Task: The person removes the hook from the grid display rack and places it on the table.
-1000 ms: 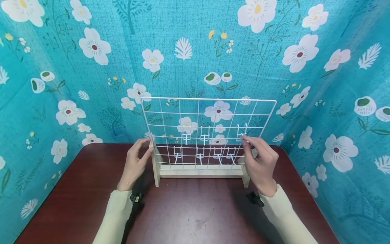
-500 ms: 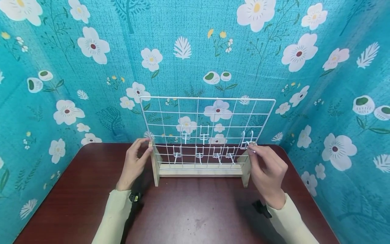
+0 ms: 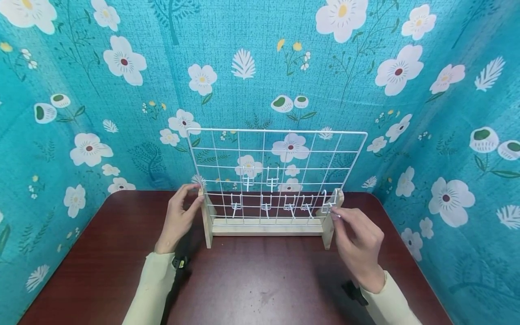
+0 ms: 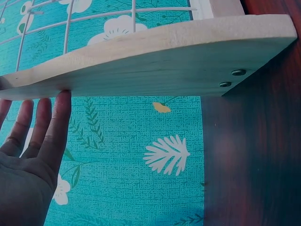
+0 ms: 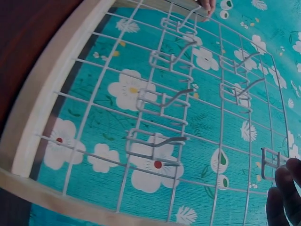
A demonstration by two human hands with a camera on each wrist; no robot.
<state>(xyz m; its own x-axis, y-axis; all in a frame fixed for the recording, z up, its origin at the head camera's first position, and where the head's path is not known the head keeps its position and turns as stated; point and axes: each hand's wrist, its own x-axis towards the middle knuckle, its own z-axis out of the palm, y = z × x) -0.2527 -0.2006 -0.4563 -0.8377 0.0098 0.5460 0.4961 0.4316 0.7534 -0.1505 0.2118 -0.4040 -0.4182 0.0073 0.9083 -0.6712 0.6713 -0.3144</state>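
Head: at the lower right of the wire grid (image 3: 263, 168), the right hand (image 3: 361, 239) pinches a white hook (image 3: 328, 206) by its prong, a sound hold; it looks light, stiff, smooth, hardly fragile. Left wrist: the left hand (image 4: 26, 183), fingers straight, touches the grid's wooden side panel (image 4: 150, 70). Right wrist: whether hook meets grid, I cannot tell

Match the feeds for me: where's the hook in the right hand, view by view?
Head: right of centre, below mid-height, the hook pinched by the right hand.
Left wrist: that hook is not visible.
Right wrist: near the right edge, below mid-height, the hook by the fingers.
Shared landmark: the wooden stand.
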